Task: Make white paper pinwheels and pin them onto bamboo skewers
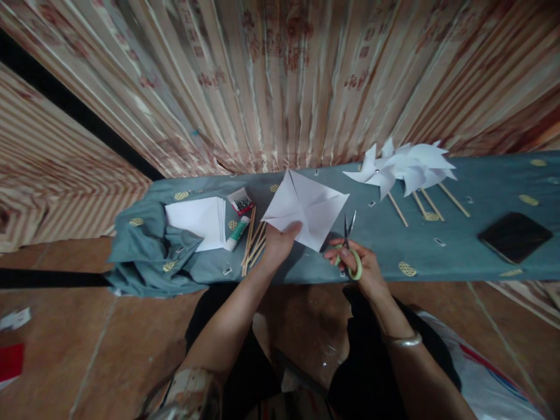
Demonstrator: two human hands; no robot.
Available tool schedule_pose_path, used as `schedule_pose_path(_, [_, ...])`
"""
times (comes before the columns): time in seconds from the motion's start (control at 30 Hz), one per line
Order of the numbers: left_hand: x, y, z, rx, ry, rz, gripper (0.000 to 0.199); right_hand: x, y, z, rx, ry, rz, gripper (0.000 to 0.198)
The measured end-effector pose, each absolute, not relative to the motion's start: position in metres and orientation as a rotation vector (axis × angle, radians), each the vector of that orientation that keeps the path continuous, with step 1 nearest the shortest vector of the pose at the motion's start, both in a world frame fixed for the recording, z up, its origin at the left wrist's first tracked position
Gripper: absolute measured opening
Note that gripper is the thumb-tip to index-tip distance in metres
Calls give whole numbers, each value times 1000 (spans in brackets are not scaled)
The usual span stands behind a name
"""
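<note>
A white square sheet of paper (pixel 321 201) with diagonal lines running in from its corners is pinched at its lower left edge by my left hand (pixel 280 240), thumb on top. The upper corner shows a slit. To the right of the sheet, my right hand (pixel 361 262) has its fingers in the yellow-green handles of a pair of scissors (pixel 347 230). The blades point up and away from me, slightly parted, and apart from the paper.
Left of the sheet lie wooden sticks (pixel 251 242), a glue stick (pixel 237 233), a small box of pins (pixel 241 201) and a paper stack (pixel 199 221). White pinwheels (pixel 406 166) on sticks rest at back right. A black phone-like object (pixel 515 236) lies far right. A curtain (pixel 280 87) hangs behind.
</note>
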State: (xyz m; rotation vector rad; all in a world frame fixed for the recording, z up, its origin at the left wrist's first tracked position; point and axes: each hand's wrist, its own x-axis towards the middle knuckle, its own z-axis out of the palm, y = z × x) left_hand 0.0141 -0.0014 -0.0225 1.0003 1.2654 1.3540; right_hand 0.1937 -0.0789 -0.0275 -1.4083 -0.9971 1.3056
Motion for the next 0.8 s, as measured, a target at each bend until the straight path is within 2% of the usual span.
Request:
schedule_pose_path(0.17, [-3,6,-8,1068,1327,1392,40,192,-89,-23,-1355,-1120,1711,57])
schedule_pose_path(0.27, [-7,8,-7,1067,1318,1443,39,190,-90,-21,-1362,-1123,1839,57])
schedule_pose_path(0.8, [16,6,-32,1081,1239,1392,57,188,-87,-15,-1456,-1099,1839,63])
